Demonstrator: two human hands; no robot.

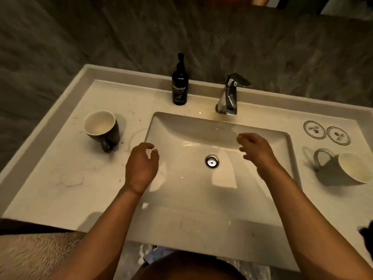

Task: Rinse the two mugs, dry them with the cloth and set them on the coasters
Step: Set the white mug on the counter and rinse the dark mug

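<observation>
A dark mug [102, 128] with a pale inside stands upright on the counter left of the sink basin [268, 138]. A grey mug [343, 169] with a pale inside sits on the counter to the right, handle pointing left. Two round patterned coasters [314, 129] [338, 135] lie side by side behind the grey mug. My left hand [141, 166] hovers over the basin's left rim, fingers apart and holding nothing. My right hand [256, 151] hangs over the basin's right half, also open. A blue bit of cloth [366, 231] peeks in at the right edge.
A chrome tap [229, 96] stands behind the basin; no water is visible running from it. A black soap bottle [180, 81] stands to the tap's left. The drain [212, 162] sits mid-basin. Crumbs and water marks dot the left counter [70, 178]. A dark tiled wall rises behind.
</observation>
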